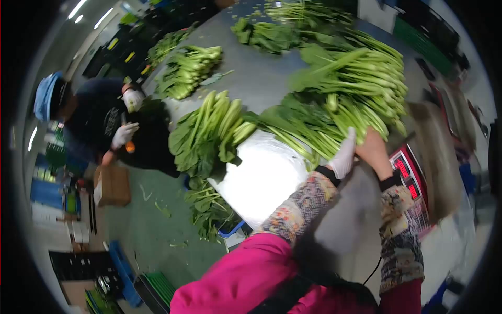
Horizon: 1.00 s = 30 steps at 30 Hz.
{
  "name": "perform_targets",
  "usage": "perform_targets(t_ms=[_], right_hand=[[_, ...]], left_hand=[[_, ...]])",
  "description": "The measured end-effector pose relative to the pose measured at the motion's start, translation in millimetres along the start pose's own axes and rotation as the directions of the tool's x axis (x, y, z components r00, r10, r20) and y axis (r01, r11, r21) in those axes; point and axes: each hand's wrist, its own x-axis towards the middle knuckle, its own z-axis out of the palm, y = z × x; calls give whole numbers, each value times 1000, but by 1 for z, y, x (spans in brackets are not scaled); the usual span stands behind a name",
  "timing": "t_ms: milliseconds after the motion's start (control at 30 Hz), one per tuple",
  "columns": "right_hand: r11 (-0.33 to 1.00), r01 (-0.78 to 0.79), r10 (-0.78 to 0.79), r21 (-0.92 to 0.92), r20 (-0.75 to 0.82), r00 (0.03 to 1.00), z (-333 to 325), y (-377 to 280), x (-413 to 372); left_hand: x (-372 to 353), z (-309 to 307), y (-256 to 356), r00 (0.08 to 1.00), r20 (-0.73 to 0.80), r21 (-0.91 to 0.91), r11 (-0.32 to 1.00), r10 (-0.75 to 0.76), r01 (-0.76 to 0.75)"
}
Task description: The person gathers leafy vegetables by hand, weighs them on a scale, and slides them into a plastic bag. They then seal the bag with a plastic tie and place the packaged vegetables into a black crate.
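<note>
A large pile of leafy greens (361, 73) with long pale-green stalks lies on the grey table, cut ends toward the right. At its near edge, my left hand (343, 155), in a white glove, closes around some stalks with the thumb up. Right beside it, my bare right hand (373, 150) bends over the stalk ends; its fingertips are partly hidden. Just right of that wrist stands a scale (409, 180) with red lit digits. To the left of my hands is a stack of white plastic sheets (266, 172), with another bunch of greens (209, 131) at its far-left edge.
Across the table on the left, a person (104, 115) in dark clothes and white gloves holds a tool with an orange part. More greens (191, 70) lie near them. A cardboard box (112, 186) sits on the green floor. A blue crate (232, 228) shows below the table edge.
</note>
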Motion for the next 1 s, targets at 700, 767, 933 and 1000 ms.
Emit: perform_targets(t_ms=[700,767,933,1000], right_hand=[[953,-44,171,301,-412,895,-219,83,-177],[979,-76,139,192,-346,928,-216,137,-164],[936,-344,349,-67,86,933,-194,223,-140],[962,-265,271,-68,108,957,-194,241,-144]], left_hand=[[-133,235,-100,750,450,-58,854,485,-517],[-109,256,-138,776,401,177,790,487,-587],[-123,227,-129,774,617,765,124,139,-632],[-117,192,-103,467,820,481,46,332,-876]])
